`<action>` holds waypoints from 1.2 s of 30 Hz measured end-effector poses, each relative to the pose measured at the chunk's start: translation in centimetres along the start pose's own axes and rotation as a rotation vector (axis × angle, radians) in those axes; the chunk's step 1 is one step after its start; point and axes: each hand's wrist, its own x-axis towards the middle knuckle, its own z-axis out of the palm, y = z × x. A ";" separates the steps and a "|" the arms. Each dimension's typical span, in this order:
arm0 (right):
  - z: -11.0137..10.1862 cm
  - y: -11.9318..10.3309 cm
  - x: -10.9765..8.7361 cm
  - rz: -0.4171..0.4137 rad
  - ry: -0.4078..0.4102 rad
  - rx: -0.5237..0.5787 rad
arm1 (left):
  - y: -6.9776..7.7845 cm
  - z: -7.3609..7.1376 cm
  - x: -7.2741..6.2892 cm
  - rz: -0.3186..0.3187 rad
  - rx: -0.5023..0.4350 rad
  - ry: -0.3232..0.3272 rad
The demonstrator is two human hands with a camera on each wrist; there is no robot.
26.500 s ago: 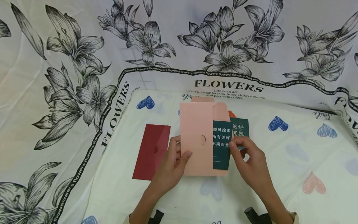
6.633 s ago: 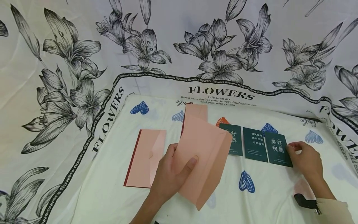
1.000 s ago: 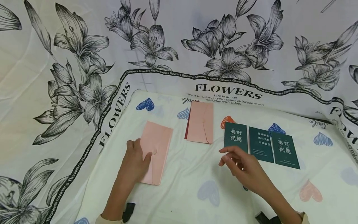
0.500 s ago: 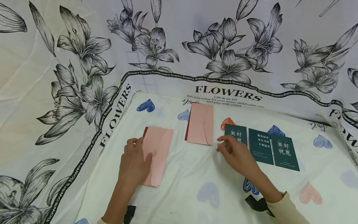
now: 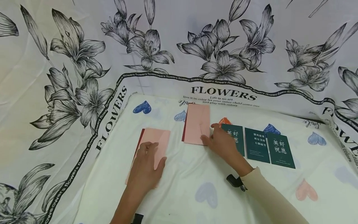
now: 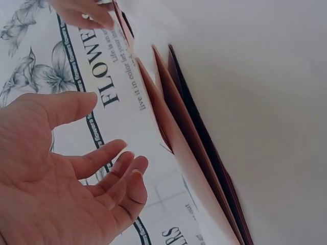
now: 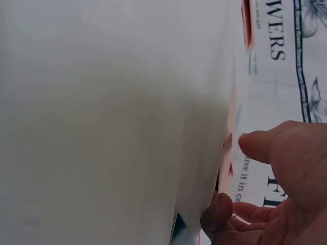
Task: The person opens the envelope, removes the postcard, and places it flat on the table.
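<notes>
A pink envelope (image 5: 163, 137) lies at the left with a dark red envelope's edge showing beneath it. My left hand (image 5: 146, 168) is over its lower part in the head view; in the left wrist view the fingers are loosely bent and apart from the envelopes (image 6: 179, 132). Farther back lies a second stack, a pink envelope (image 5: 195, 119) over a dark red one. At its lower right corner is my right hand (image 5: 223, 144), thumb on or just above the corner. In the right wrist view, thumb and fingers are spread apart, with nothing visibly pinched.
Three dark green cards with white writing lie in a row at the right: the left card (image 5: 238, 132) partly behind my right hand, then the middle card (image 5: 257, 146) and the right card (image 5: 281, 152). A white cloth with printed hearts (image 5: 207, 194) covers the surface.
My right hand has moved left and away from me to the farther envelope stack. The left hand has shifted down and right over its envelope. Earlier, pink envelopes were held up and cards laid out.
</notes>
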 end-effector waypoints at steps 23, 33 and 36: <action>0.1 0.4 -0.9 -0.065 0.041 0.306 | 0.4 0.3 -0.2 -0.020 -0.032 -0.068; -1.0 0.3 -3.2 -0.121 0.107 0.385 | 0.7 0.3 -0.1 0.003 -0.039 -0.068; -1.6 0.0 -4.5 -0.136 0.114 0.404 | 0.9 0.3 0.0 0.010 -0.050 -0.072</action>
